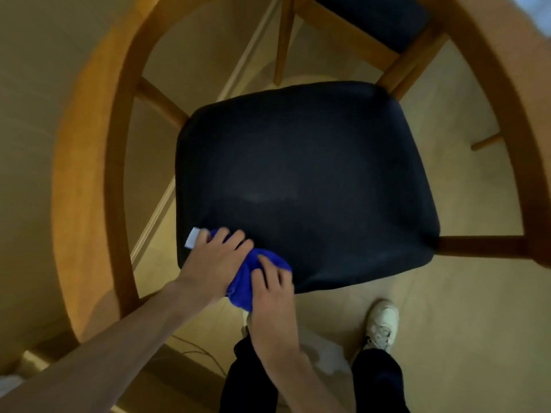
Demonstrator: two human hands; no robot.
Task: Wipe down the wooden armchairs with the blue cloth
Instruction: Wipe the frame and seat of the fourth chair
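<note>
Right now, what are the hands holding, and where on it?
Both hands hold the bunched blue cloth at the near left corner of the dark seat: the left hand covers its left end by the white tag, the right hand grips its right side.

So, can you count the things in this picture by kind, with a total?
Wooden armchairs: 2, near one, far one
Blue cloth: 1
Hands: 2, left, right
Shoes: 1
Total: 6

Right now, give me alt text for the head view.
Both hands, left hand and right hand, press a bunched blue cloth onto the near left corner of an armchair's dark seat cushion, its curved wooden frame arching round.
</note>
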